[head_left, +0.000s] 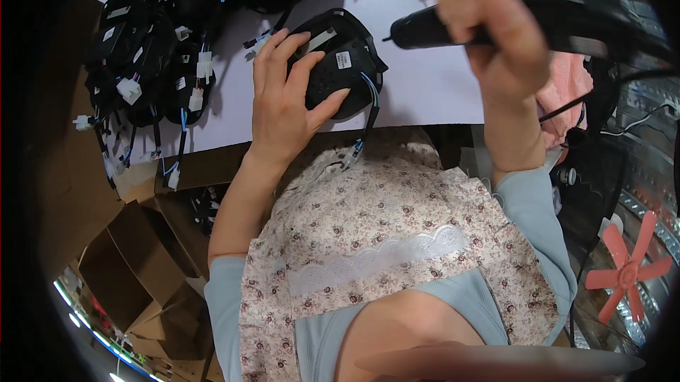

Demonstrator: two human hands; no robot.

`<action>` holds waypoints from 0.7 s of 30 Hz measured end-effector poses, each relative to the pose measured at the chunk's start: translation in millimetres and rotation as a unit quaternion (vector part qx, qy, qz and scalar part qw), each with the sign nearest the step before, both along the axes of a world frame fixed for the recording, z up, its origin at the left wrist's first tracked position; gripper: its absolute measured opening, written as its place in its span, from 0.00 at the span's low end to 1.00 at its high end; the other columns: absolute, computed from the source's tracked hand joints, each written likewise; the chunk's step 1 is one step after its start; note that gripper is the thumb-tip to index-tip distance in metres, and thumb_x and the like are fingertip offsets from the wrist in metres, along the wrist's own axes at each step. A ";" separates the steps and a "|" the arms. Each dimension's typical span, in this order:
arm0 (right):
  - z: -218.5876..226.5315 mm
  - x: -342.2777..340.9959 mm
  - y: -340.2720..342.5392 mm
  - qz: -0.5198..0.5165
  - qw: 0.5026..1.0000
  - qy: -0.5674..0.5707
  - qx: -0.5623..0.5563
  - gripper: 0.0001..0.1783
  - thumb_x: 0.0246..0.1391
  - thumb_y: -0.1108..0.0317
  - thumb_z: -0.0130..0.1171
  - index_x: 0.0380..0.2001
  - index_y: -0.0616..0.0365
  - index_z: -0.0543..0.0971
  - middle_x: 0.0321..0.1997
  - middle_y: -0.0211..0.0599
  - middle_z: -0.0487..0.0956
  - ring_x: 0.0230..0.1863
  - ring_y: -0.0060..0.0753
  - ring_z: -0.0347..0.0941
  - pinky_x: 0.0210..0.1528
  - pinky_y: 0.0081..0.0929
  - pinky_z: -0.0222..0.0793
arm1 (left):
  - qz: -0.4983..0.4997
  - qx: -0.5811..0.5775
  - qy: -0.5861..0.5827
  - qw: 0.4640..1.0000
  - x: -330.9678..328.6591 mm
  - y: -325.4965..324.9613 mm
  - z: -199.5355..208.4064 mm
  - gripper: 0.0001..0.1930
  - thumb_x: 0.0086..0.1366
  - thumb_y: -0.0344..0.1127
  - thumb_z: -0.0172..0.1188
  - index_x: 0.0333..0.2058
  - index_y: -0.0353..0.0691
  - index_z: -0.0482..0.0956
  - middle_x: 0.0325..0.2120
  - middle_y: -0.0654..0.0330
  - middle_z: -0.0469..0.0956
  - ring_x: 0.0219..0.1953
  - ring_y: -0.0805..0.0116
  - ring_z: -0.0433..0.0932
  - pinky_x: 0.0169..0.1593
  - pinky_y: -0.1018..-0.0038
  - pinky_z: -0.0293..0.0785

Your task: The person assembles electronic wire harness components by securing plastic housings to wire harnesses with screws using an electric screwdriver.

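Left hand (287,95) spread flat over a black plastic housing (343,63) at the near edge of the white table (432,88), fingers splayed and pressing it down; its blue-black wire lead with white connector (348,159) hangs off the edge. Right hand (496,24) wrapped tight round a black electric screwdriver (496,17), tip just right of the housing, not touching. Pile of similar black housings (152,49) at table's far left. Open cardboard boxes (142,254) lower left, contents can't tell.
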State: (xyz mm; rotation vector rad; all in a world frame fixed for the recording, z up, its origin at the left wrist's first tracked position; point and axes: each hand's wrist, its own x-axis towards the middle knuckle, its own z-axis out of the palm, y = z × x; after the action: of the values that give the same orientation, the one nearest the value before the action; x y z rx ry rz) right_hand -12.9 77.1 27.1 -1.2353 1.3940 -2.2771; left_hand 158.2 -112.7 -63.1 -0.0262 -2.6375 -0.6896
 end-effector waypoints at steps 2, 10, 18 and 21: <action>-1.5 3.5 -3.8 -0.017 0.990 -0.039 -0.133 0.15 0.60 0.71 0.63 0.43 0.54 0.67 0.25 0.38 0.75 0.17 0.26 0.67 0.22 0.25 0.68 | -0.001 0.000 -0.003 1.000 0.1 0.1 -1.6 0.26 0.51 0.38 0.77 0.47 0.35 0.81 0.58 0.52 0.72 0.66 0.44 0.64 0.65 0.53 0.67; -42.8 11.2 -2.2 -0.063 0.988 -0.122 -0.074 0.16 0.58 0.76 0.62 0.43 0.56 0.66 0.25 0.43 0.75 0.21 0.31 0.71 0.24 0.27 0.70 | 0.011 0.002 0.000 1.000 1.3 0.0 -1.9 0.27 0.52 0.41 0.77 0.49 0.38 0.82 0.59 0.52 0.72 0.66 0.46 0.65 0.67 0.53 0.62; -44.9 7.5 -0.4 -0.050 0.992 -0.077 -0.084 0.16 0.59 0.75 0.63 0.44 0.56 0.66 0.28 0.44 0.76 0.22 0.30 0.72 0.26 0.26 0.71 | 0.013 -0.006 -0.002 1.000 1.0 1.3 2.1 0.26 0.52 0.41 0.77 0.49 0.38 0.82 0.59 0.52 0.73 0.65 0.46 0.66 0.67 0.54 0.62; -34.7 9.9 -1.0 -0.047 0.986 -0.095 -0.126 0.16 0.59 0.75 0.63 0.43 0.56 0.66 0.28 0.43 0.76 0.21 0.30 0.71 0.26 0.25 0.71 | 0.013 -0.010 -0.003 1.000 0.5 1.1 1.7 0.26 0.52 0.41 0.77 0.49 0.38 0.82 0.59 0.52 0.73 0.65 0.46 0.66 0.67 0.54 0.62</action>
State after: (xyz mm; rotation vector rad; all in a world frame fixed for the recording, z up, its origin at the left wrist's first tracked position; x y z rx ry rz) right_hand -3.0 76.2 -7.6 -1.0008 1.1496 -2.6216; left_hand 158.6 -111.6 -61.4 0.0038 -2.6459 -0.6551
